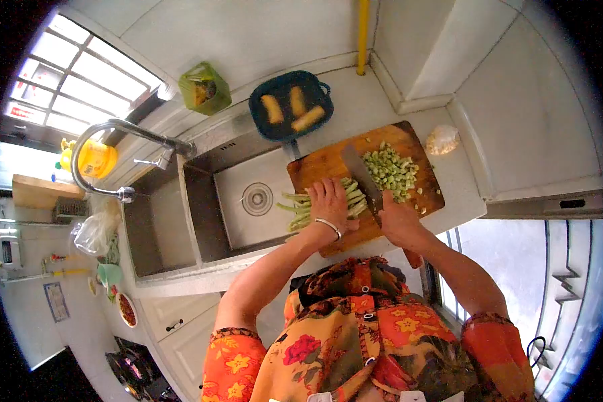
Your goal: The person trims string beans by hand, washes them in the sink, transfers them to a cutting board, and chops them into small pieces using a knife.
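My left hand (pixel 329 204) presses down on a bunch of long green beans (pixel 300 209), its fingers laid over them. The bean ends stick out to the left, past the edge of the wooden cutting board (pixel 382 231). In my right hand (pixel 400 218) is the handle of a cleaver (pixel 361 175), its broad blade standing between the whole beans and a heap of chopped beans (pixel 390 169). Part of the handle (pixel 413 258) shows below my right hand. The chopped pieces lie on the right half of the board, a few scattered near its edge.
Left of the board is a double sink (pixel 238 224) with a curved faucet (pixel 90 137). A dark blue basket (pixel 291 107) holds three long yellowish pieces. A green container (pixel 204 88) stands behind the sink, and a pale bag-like item (pixel 442 139) lies right of the board.
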The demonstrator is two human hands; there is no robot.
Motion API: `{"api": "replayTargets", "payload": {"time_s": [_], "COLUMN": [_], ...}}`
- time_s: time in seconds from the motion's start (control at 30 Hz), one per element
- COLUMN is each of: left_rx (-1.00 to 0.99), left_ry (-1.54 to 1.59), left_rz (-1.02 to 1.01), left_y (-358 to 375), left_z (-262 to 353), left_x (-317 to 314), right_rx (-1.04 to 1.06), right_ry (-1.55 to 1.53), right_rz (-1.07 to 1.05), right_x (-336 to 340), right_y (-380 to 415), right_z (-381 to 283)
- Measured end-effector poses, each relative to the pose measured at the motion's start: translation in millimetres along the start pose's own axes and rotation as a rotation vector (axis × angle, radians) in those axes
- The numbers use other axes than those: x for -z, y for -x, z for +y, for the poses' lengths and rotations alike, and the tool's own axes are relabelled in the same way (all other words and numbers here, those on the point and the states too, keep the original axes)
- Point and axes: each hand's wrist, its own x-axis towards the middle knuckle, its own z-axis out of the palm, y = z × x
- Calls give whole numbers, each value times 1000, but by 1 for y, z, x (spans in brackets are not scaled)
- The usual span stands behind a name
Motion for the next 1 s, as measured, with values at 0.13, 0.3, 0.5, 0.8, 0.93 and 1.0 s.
{"api": "replayTargets", "payload": {"time_s": [0.13, 0.3, 0.5, 0.8, 0.93, 1.0], "left_rx": [-8, 6, 30, -32, 0, 16], "left_ry": [-5, -4, 130, 43, -4, -10], "left_rz": [-14, -95, -69, -37, -84, 1], "left_y": [-1, -3, 0, -1, -2, 0], "left_z": [-2, -2, -6, -7, -3, -3], "left_x": [-5, 2, -2, -14, -14, -14], "right_rx": [40, -16, 35, 7, 57, 42], "right_ry": [-95, -42, -44, 42, 44, 63], "right_rz": [51, 23, 43, -133, -149, -187], "right_x": [7, 22, 48, 64, 59, 57], "right_y": [0, -1, 24, 32, 22, 17], "right_z": [4, -1, -22, -41, -41, -43]}}
